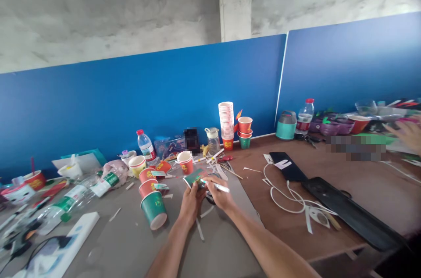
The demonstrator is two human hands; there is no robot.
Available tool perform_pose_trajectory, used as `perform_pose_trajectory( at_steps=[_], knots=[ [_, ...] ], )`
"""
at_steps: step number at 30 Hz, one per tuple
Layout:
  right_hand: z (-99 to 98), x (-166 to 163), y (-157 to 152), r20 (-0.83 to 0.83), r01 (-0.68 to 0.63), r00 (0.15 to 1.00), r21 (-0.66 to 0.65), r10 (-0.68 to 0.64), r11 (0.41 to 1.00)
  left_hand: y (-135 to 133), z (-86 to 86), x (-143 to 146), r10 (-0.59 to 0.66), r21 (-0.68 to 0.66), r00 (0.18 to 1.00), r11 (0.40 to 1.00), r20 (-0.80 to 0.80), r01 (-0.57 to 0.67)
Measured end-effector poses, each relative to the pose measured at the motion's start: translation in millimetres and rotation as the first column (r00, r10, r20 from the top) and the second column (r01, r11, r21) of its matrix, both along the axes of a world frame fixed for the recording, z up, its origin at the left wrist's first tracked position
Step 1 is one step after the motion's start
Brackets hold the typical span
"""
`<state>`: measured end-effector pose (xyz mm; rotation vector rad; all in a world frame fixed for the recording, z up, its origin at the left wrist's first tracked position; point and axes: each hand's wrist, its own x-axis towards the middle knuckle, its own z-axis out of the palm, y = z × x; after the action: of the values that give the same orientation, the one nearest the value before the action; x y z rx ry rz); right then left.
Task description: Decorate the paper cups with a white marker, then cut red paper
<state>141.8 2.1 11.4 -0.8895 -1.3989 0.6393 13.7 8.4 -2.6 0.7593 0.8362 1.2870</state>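
Observation:
My left hand (191, 201) is closed around a small dark green paper cup (193, 178), which lies tilted on its side above the grey table. In my right hand (221, 194) is a white marker pen (221, 187). Its bluish tip end meets or nearly meets the cup's wall; the exact contact is too small to tell. Left of my hands, a green paper cup (154, 210) leans over, with red paper cups (148, 189) behind it. A red paper cup (186, 164) stands just beyond my hands. Paper strips (200, 229) lie under my wrists.
A tall stack of paper cups (226, 120) stands near the blue partition (184, 89). Plastic bottles (69, 201) and a white power strip (77, 243) occupy the left. White cables (286, 211) and a black tray (348, 212) lie right. Another person's hand (406, 133) shows far right.

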Motion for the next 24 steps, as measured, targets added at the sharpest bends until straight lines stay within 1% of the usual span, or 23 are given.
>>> perform_pose_trajectory(
  at_steps=[6, 11, 17, 22, 24],
  knots=[
    [-1.8, 4.9, 2.9, 0.003, 0.083, 0.997, 0.021, -0.083, 0.996, -0.8, -0.4, 1.7, 0.027, -0.006, 0.999, 1.000, -0.021, -0.027],
    [-0.5, -2.0, -0.8, 0.054, 0.001, 0.999, 0.054, -0.004, 0.999, -1.6, 0.6, 2.7, 0.024, 0.018, 0.999, 1.000, -0.042, -0.024],
    [-3.8, 4.9, 4.4, 0.028, 0.100, 0.994, 0.044, -0.101, 0.994, -0.9, -2.8, 3.3, 0.046, 0.021, 0.996, 0.999, -0.081, -0.044],
    [-0.8, -1.9, 0.2, 0.062, 0.039, 0.997, 0.064, -0.043, 0.997, -1.1, -2.4, 3.9, 0.060, 0.038, 0.995, 0.998, -0.076, -0.057],
    [-0.2, -2.4, 0.3, 0.056, 0.052, 0.997, 0.064, -0.056, 0.997, -0.9, -2.4, 4.1, 0.061, 0.035, 0.995, 0.998, -0.076, -0.059]
  ],
)
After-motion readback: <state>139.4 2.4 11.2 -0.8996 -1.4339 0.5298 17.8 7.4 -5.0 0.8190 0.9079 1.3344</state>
